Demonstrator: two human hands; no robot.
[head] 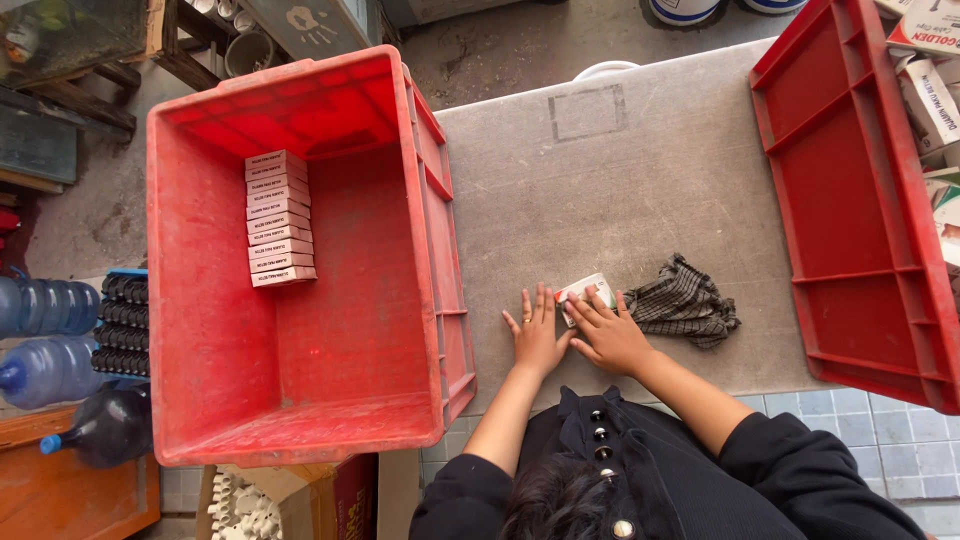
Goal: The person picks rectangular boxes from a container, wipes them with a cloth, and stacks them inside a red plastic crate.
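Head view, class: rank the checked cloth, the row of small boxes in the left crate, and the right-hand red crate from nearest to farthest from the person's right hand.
From the right hand:
1. Checked cloth, just to its right.
2. Right-hand red crate, farther right.
3. Row of small boxes, far left, inside the left crate.
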